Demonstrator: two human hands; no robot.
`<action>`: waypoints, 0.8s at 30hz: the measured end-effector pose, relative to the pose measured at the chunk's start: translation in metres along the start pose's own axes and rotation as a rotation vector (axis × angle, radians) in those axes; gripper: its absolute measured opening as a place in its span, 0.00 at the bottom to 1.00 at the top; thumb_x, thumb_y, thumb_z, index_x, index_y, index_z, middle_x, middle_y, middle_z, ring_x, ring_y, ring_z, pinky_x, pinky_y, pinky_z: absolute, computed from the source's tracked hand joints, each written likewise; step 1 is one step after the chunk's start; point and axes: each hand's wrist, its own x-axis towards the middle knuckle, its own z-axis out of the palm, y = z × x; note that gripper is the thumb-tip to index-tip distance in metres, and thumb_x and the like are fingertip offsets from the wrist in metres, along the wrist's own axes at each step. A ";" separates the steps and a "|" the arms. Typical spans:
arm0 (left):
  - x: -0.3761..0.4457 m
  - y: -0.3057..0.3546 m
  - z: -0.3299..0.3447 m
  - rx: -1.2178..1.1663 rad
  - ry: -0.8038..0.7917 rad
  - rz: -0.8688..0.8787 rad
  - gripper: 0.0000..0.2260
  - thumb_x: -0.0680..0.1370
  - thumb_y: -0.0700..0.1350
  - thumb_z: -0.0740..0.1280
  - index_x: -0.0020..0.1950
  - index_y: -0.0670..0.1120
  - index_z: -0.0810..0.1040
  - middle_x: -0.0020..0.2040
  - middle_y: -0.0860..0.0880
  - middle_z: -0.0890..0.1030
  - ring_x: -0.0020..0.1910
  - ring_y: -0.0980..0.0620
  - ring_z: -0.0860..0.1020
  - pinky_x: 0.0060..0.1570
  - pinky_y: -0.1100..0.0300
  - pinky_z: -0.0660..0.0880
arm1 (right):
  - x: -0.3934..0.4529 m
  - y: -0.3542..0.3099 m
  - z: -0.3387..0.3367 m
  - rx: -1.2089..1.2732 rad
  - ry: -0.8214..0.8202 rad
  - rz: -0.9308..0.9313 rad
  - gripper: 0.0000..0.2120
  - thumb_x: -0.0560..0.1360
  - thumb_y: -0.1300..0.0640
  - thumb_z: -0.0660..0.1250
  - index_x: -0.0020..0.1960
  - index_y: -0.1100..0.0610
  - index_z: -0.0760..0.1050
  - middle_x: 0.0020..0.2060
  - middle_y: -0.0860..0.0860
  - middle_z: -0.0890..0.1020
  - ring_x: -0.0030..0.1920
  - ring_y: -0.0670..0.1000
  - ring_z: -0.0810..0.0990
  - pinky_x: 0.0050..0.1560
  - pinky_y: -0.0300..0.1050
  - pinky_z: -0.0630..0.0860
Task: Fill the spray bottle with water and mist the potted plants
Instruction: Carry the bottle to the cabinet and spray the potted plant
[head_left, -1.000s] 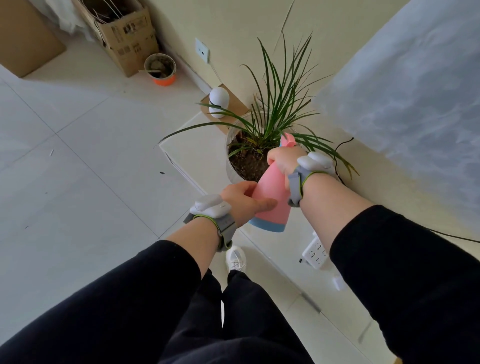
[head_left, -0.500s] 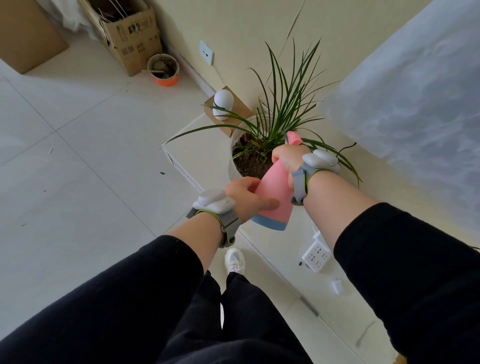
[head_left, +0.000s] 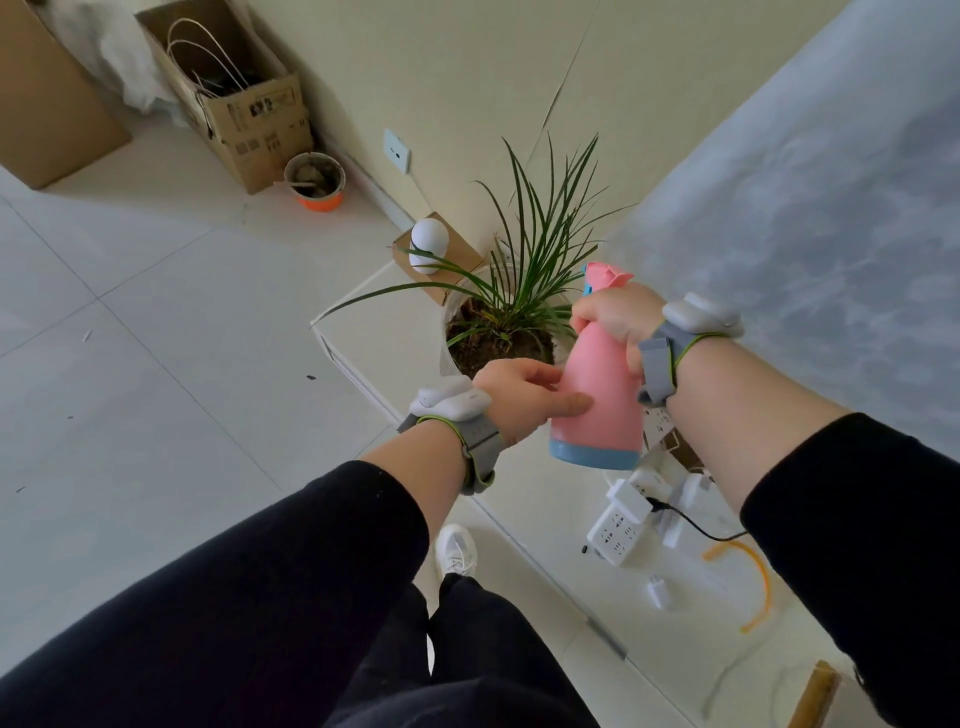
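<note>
The spray bottle (head_left: 597, 395) (pink, with a blue base) hung upright just beside the white pot (head_left: 451, 322), which held dark soil and a plant (head_left: 524, 270) of long thin green leaves. My right hand (head_left: 615, 325) was curled round the bottle's neck under the pink nozzle, which seemed to face the leaves, though my fingers hid the trigger. My left hand (head_left: 524, 397) lay with straight fingers against the bottle's side. By the wall, an open cardboard box (head_left: 249, 119) held pale loops, and an orange-bottomed tub (head_left: 314, 183) held something brownish.
</note>
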 end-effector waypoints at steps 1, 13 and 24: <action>0.001 0.003 0.003 -0.009 -0.003 0.006 0.25 0.68 0.49 0.78 0.63 0.46 0.78 0.56 0.49 0.82 0.53 0.50 0.80 0.57 0.56 0.76 | 0.000 -0.002 -0.005 0.031 0.010 0.013 0.04 0.67 0.61 0.67 0.40 0.57 0.72 0.35 0.52 0.74 0.37 0.53 0.73 0.37 0.42 0.72; 0.013 0.006 0.024 0.011 0.035 -0.019 0.26 0.67 0.49 0.78 0.63 0.45 0.78 0.56 0.48 0.81 0.55 0.48 0.79 0.61 0.50 0.76 | 0.009 0.011 -0.014 0.062 -0.026 0.035 0.07 0.65 0.61 0.68 0.42 0.58 0.72 0.36 0.52 0.74 0.43 0.55 0.74 0.46 0.48 0.73; 0.007 -0.021 0.012 -0.012 0.084 -0.088 0.24 0.67 0.46 0.78 0.61 0.46 0.79 0.55 0.48 0.82 0.55 0.48 0.79 0.60 0.52 0.76 | 0.000 0.011 0.021 -0.169 -0.044 -0.097 0.15 0.69 0.61 0.64 0.34 0.50 0.58 0.30 0.54 0.65 0.31 0.53 0.62 0.33 0.46 0.59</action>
